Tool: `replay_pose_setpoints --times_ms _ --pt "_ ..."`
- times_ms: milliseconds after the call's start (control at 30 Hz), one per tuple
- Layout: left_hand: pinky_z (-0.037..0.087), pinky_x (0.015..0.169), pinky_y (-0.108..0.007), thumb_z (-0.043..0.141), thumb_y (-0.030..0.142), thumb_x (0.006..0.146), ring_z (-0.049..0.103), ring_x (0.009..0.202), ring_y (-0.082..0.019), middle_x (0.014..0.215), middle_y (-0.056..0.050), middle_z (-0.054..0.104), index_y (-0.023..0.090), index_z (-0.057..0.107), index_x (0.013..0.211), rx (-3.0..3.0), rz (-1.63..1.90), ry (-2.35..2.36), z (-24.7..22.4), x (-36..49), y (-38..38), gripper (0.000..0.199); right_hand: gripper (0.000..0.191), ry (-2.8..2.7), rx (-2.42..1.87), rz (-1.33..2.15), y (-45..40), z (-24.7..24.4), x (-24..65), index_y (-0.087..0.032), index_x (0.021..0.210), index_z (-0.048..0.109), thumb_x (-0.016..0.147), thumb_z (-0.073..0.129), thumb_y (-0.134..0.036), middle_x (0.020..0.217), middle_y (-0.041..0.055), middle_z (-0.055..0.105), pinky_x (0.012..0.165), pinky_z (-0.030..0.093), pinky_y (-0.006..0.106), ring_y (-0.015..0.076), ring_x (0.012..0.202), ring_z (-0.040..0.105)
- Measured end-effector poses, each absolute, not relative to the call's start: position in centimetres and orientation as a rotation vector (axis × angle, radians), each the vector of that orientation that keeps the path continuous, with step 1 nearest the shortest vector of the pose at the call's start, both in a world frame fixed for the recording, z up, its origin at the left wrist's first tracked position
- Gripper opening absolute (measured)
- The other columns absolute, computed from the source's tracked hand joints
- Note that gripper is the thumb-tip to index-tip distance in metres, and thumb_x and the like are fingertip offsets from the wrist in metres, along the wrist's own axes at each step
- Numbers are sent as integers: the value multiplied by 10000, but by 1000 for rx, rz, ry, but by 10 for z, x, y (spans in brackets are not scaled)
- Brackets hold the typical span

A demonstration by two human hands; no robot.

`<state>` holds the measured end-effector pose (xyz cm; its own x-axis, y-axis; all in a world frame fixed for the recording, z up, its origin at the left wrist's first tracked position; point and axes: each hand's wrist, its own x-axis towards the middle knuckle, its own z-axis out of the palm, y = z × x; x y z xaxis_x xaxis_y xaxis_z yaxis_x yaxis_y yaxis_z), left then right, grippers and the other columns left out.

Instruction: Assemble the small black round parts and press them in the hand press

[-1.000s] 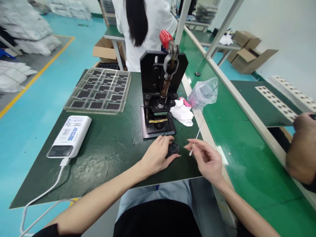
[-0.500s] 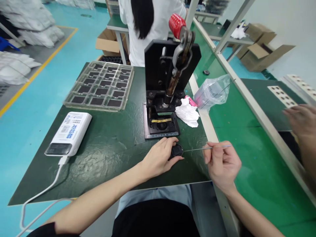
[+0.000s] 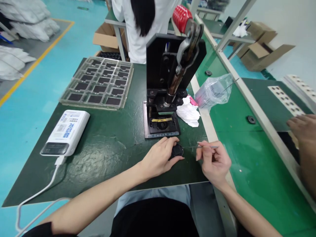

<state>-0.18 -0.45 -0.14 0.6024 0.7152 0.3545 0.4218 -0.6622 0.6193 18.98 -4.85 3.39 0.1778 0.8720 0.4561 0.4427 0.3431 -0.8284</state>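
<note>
My left hand (image 3: pixel 160 158) lies on the dark green table, thumb and fingers closed round a small black rounded part (image 3: pixel 177 150). Pinched in my right hand (image 3: pixel 215 161) is a thin silvery rod (image 3: pixel 192 147), held level. Its slender, beaded-looking end points left and reaches the right edge of the black part; whether it touches is too fine to tell. Just beyond my left hand stands a black hand press (image 3: pixel 161 72) with a red-gripped lever (image 3: pixel 182 19). A yellow strip (image 3: pixel 161 120) crosses the fixture on its base.
A clear tray (image 3: pixel 95 104) of dark pieces and a white power bank (image 3: pixel 65 131) with cable lie left. White tissue (image 3: pixel 189 112) and a plastic bag (image 3: pixel 213 92) sit right of the press. Black round parts (image 3: pixel 251 119) lie on the green belt. Another person's hand (image 3: pixel 302 131) is far right.
My right hand has moved left with the rod, closer to the black part. My left hand keeps its place. A black round part has come into view on the green belt.
</note>
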Motion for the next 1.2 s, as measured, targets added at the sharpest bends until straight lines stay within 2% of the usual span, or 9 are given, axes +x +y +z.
replay_pose_setpoints --times_ms 133,500,733,900,1200 --pt "601 807 -378 776 362 915 688 986 -275 1076 -94 654 177 415 1273 2350 824 905 0 -2 -4 541 226 -1453 -1260 461 -49 34 190 -203 933 609 1073 534 -364 533 -67 550 562 511 240 95 453 562" --pt "604 803 -379 777 352 913 687 989 -276 1083 -99 662 178 418 1280 2347 823 899 -1 -1 -4 542 135 -1509 -1269 459 -50 35 194 -201 984 640 1059 544 -261 618 -39 578 504 470 217 106 520 583" --pt "608 807 -386 794 323 896 685 969 -278 1085 -105 661 168 414 1265 2372 847 893 1 -1 -4 552 132 -1960 -1208 266 -38 25 198 -191 989 683 1001 579 -112 871 67 724 668 577 308 187 789 689" --pt "606 862 -414 778 321 908 672 984 -281 1118 -114 654 168 405 1271 2381 840 875 1 -1 -5 542 153 -1975 -1178 148 -33 15 194 -193 938 670 984 583 -76 821 58 707 654 580 318 187 738 680" --pt "602 853 -410 778 323 907 663 976 -287 1102 -108 656 165 394 1259 2392 831 876 1 0 -5 544 151 -2000 -1182 86 -35 14 195 -187 927 634 988 568 -65 801 54 691 624 566 312 180 719 665"
